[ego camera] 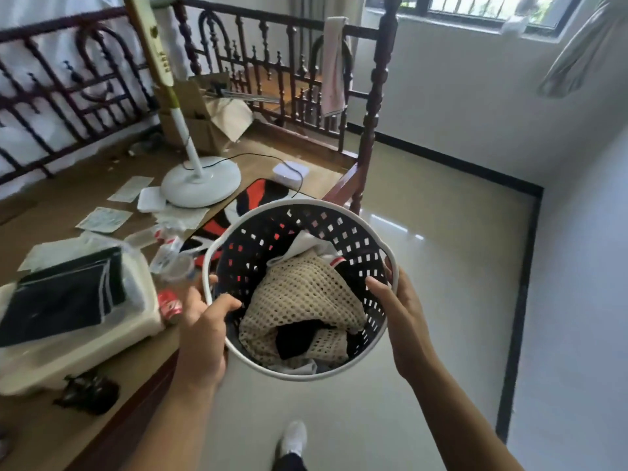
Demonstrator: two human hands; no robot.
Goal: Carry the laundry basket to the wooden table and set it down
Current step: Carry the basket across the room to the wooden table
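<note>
The laundry basket point(343, 232) is round, dark and perforated with a white rim, and it hangs in the air above the floor beside the wooden table point(78, 195). A beige mesh garment point(299, 300) and other clothes lie inside it. My left hand point(204, 331) grips the rim on the near left, thumb inside the basket. My right hand point(404, 311) grips the rim on the right, fingers curled over the edge. The table's surface stretches to the left of the basket, framed by a dark carved railing.
On the table stand a white fan base point(200, 181), a cardboard box point(200, 113), scattered papers, a red can point(170, 305), a plastic box with dark fabric point(71, 307) and a red-black mat point(251, 205). A carved post point(370, 120) rises at the table's corner. Glossy floor lies right.
</note>
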